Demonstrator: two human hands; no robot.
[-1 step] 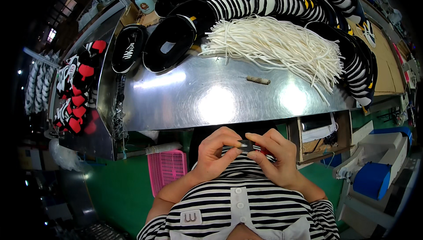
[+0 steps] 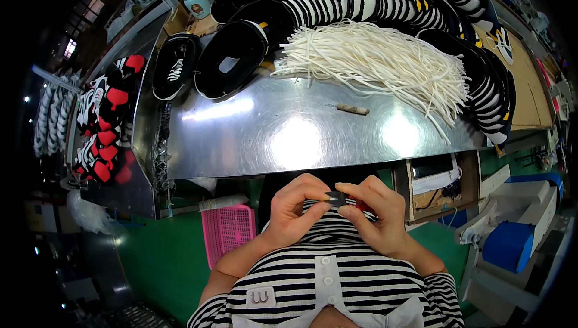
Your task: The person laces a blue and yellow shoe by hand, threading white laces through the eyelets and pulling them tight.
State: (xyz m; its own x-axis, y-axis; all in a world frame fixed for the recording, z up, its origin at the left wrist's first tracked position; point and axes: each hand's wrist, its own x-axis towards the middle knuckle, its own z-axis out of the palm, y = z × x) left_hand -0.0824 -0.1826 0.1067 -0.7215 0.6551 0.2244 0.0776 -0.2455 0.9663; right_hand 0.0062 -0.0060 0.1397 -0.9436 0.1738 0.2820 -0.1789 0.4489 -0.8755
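Observation:
In front of my striped shirt, my left hand (image 2: 295, 206) and my right hand (image 2: 376, 212) meet at the fingertips. Between them is a small, dark grey flat piece (image 2: 337, 199), pinched by thumb and fingers from both sides. Its kind cannot be made out. A bit of red shows beside my right fingers, mostly hidden. Beyond the hands, on the metal table (image 2: 241, 141), lie a short brownish rolled stub (image 2: 352, 109) and a large bundle of white laces (image 2: 373, 66).
Long rows of black-and-white shoe uppers (image 2: 361, 3) line the table's back. Two dark uppers (image 2: 232, 60) lie at left, near a light-blue bottle (image 2: 195, 0). Below the table are a pink basket (image 2: 229, 235), an open drawer (image 2: 436, 186) and a blue-and-grey machine (image 2: 509, 247).

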